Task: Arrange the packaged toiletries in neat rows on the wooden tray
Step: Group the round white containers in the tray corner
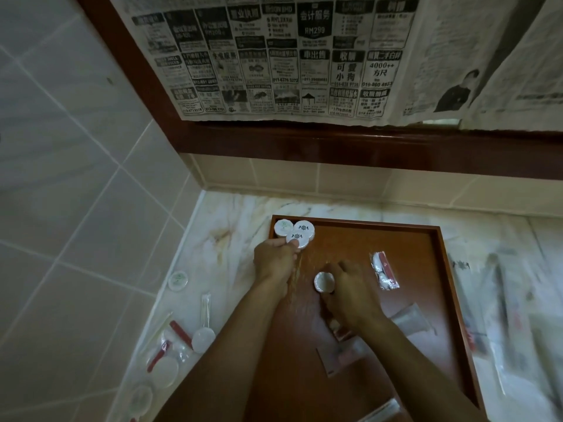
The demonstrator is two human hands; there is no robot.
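Observation:
A reddish wooden tray (438,257) lies on the marble counter. In its far left corner sit two round white soap packs (283,227), (304,228). My left hand (275,261) pinches a third round soap pack (298,239) right in front of them. Near the tray's middle, my right hand (350,292) holds another round white pack (323,281) by its edge. A clear sachet with a red strip (384,271) rests to the right on the tray. Small tubes and sachets (408,319) lie under my right forearm, partly hidden.
Left of the tray, loose packs lie on the counter: a round soap (178,280), a long clear sachet (204,306), red-handled items in wrappers (170,345). Blurred wrapped items (502,300) lie right of the tray. Tiled walls close the corner; newspaper (274,56) covers the mirror.

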